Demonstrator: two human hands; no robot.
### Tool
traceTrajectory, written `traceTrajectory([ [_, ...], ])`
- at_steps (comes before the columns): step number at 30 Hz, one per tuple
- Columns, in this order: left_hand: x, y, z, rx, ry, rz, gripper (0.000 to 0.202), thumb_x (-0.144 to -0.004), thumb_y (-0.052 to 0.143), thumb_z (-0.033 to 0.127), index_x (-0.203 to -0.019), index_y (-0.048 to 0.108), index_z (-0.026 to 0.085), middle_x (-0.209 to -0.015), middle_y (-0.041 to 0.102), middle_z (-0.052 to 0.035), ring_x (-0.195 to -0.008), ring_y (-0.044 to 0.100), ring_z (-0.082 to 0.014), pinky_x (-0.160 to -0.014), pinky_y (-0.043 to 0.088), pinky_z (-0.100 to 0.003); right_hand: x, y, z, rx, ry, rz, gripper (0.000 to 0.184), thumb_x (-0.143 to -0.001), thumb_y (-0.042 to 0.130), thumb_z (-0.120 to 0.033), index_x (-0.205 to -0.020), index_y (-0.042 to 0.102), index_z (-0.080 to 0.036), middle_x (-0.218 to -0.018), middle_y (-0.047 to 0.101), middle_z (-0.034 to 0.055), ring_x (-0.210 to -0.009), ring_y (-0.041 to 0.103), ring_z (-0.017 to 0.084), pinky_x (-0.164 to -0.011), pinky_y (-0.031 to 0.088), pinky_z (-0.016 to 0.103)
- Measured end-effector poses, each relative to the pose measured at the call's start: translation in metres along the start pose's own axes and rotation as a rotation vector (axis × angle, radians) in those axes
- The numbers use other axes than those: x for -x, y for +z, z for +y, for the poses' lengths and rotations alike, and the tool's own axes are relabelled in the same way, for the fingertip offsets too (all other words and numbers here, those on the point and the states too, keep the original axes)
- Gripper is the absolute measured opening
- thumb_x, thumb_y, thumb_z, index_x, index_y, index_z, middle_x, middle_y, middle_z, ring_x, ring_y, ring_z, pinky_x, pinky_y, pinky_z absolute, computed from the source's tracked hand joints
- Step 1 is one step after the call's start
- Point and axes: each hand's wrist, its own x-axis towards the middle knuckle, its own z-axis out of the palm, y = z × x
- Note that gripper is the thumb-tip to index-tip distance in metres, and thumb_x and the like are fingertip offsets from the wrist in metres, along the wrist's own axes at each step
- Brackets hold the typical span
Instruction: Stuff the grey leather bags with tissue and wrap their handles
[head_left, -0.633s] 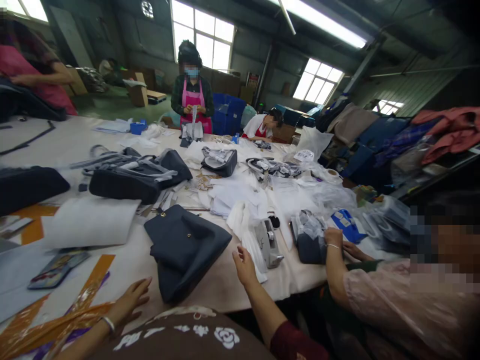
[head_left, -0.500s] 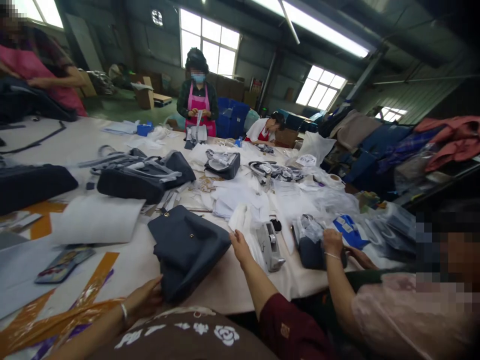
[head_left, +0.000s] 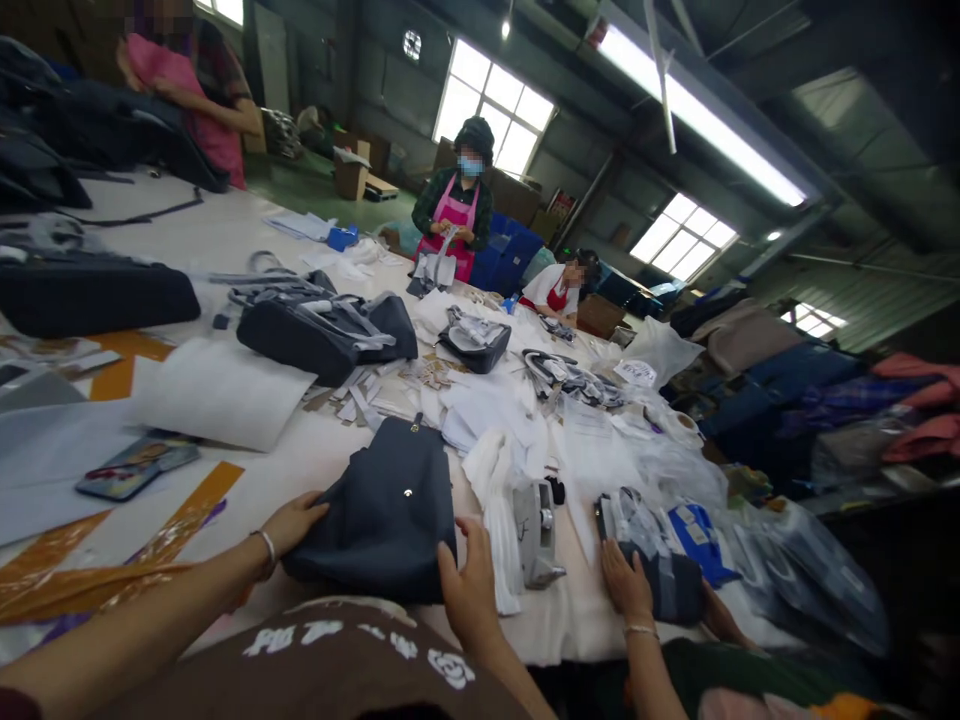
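Observation:
A dark blue bag [head_left: 375,510] with a small metal stud and a strap tab at its top stands upright close in front of me. My left hand [head_left: 295,522] grips its left edge, fingers bent against the side. At the lower right edge, my right hand [head_left: 469,575] holds the bag with the thumb on the front and the fingers along the side. Right of that hand lie a stack of white foam sheets [head_left: 499,520] and a grey tape dispenser [head_left: 538,535].
A co-worker's hand [head_left: 628,580] rests on another dark bag [head_left: 671,580] at right. Wrapped bags [head_left: 315,330], white paper [head_left: 225,390] and a phone [head_left: 139,465] lie on the table. Other people stand across it, one in a pink apron [head_left: 454,215].
The bag has turned from lying tilted to upright, facing me. My left hand has moved up its left side, and my right hand has come down onto its right edge. The view has shifted.

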Motion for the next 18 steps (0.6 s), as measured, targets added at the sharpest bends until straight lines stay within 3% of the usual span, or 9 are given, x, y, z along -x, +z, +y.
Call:
traceTrajectory([
  [4,0.001,0.016,0.011,-0.010,0.174,-0.102,0.042,-0.066,0.066,0.047,-0.096,0.063,0.017,-0.090,0.073,-0.0051,-0.088,0.068,-0.0255,-0.084,0.056,-0.036,-0.044,0.029,-0.055,0.111,-0.317,-0.012,0.047,-0.083,0.056,-0.038,-0.127,0.052,-0.024,-0.136,0.044,0.0083,-0.129,0.038,0.024,-0.110,0.029,0.038],
  [7,0.005,0.021,0.017,-0.015,0.239,-0.171,0.050,-0.067,0.064,0.054,-0.102,0.063,0.018,-0.095,0.072,-0.0050,-0.096,0.066,-0.0275,-0.087,0.054,-0.039,-0.089,0.051,-0.081,0.242,-0.389,-0.075,0.066,-0.079,0.060,-0.052,-0.134,0.046,-0.020,-0.142,0.039,0.0113,-0.131,0.034,0.028,-0.110,0.026,0.042],
  [9,0.009,0.022,0.018,-0.031,0.258,-0.194,0.051,-0.070,0.063,0.054,-0.106,0.063,0.018,-0.098,0.071,-0.0053,-0.099,0.064,-0.0276,-0.088,0.053,-0.039,-0.115,0.064,-0.085,0.372,-0.386,-0.124,0.068,-0.076,0.061,-0.058,-0.129,0.050,-0.017,-0.132,0.049,0.0149,-0.125,0.041,0.030,-0.108,0.025,0.046],
  [13,0.008,0.017,0.009,-0.009,0.235,-0.246,0.052,-0.075,0.058,0.053,-0.111,0.061,0.017,-0.099,0.070,-0.0059,-0.090,0.066,-0.0254,-0.085,0.053,-0.037,-0.151,0.079,-0.076,0.559,-0.305,-0.217,0.040,-0.074,0.062,-0.054,-0.089,0.065,-0.017,-0.087,0.065,0.0112,-0.093,0.059,0.029,-0.096,0.033,0.047],
  [16,0.001,0.007,0.001,-0.075,0.210,-0.219,0.055,-0.075,0.053,0.054,-0.114,0.060,0.015,-0.100,0.069,-0.0074,-0.091,0.065,-0.0257,-0.085,0.052,-0.037,-0.169,0.083,-0.065,0.426,-0.198,-0.310,0.031,-0.073,0.063,-0.049,-0.063,0.058,-0.020,-0.061,0.056,0.0025,-0.070,0.057,0.021,-0.075,0.042,0.034],
  [18,-0.001,0.001,0.003,-0.240,0.206,-0.112,0.060,-0.076,0.049,0.054,-0.118,0.057,0.012,-0.104,0.067,-0.0107,-0.095,0.064,-0.0274,-0.088,0.050,-0.039,-0.178,0.088,-0.057,0.172,-0.062,-0.335,0.033,-0.074,0.060,-0.046,-0.056,0.050,-0.020,-0.052,0.046,-0.0023,-0.057,0.049,0.015,-0.060,0.039,0.026],
])
